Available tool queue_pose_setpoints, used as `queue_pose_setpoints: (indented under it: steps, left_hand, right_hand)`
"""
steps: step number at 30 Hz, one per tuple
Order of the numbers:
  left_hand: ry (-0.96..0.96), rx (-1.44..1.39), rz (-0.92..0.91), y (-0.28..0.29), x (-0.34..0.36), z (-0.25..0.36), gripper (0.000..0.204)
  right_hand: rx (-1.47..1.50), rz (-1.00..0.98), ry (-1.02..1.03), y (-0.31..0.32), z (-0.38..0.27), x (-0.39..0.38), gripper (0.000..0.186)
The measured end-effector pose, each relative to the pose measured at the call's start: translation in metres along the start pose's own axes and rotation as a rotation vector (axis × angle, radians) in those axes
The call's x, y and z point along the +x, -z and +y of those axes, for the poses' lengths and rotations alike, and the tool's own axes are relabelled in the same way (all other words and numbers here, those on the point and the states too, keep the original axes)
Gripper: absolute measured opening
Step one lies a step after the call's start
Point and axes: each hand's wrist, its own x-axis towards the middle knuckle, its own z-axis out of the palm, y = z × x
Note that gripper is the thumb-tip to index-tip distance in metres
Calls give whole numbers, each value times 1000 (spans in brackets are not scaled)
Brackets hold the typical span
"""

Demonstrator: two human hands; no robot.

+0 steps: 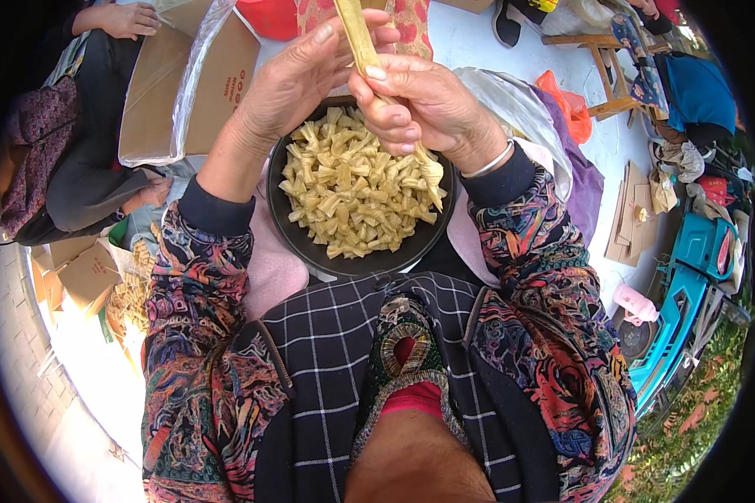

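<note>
Pale yellow-green stalk strip (362, 46), long and flat, looks fibrous, light and bendable; I judge it needs a firm pinch near the working end, not mid-length. Long axis runs steeply up and slightly left, from its frayed lower tip over the bowl to the picture's top edge. My right hand (424, 105) is clamped around its lower part; left hand (298, 75) pinches it higher up. Below: black bowl (287, 222) full of cut pieces (352, 197), on my lap. Cardboard box (210, 75) far left.
</note>
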Motion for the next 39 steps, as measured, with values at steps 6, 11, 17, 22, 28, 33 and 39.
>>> queue_pose_setpoints:
  steps: [6,11,17,22,28,33,39]
  left_hand:
    - [-39,-540,-204,12,4,6,36]
    - [-149,-505,48,15,4,31,26]
    - [-483,70,532,10,-2,33,31]
    - [-1011,1194,296,13,-2,20,17]
    - [-563,892,424,-25,-15,-17,28]
    - [26,300,385,-29,-8,-12,25]
    - [-249,981,490,-22,-6,-8,10]
  right_hand:
    - [-32,39,-51,-5,10,8,31]
    - [-114,40,-54,-1,14,9,30]
    - [-139,246,-102,-9,14,13,29]
    - [162,184,156,-9,20,14,30]
    - [-1420,406,498,-12,11,4,16]
    - [-1597,713,385,-1,22,11,22]
    - [-483,612,107,-3,10,10,24]
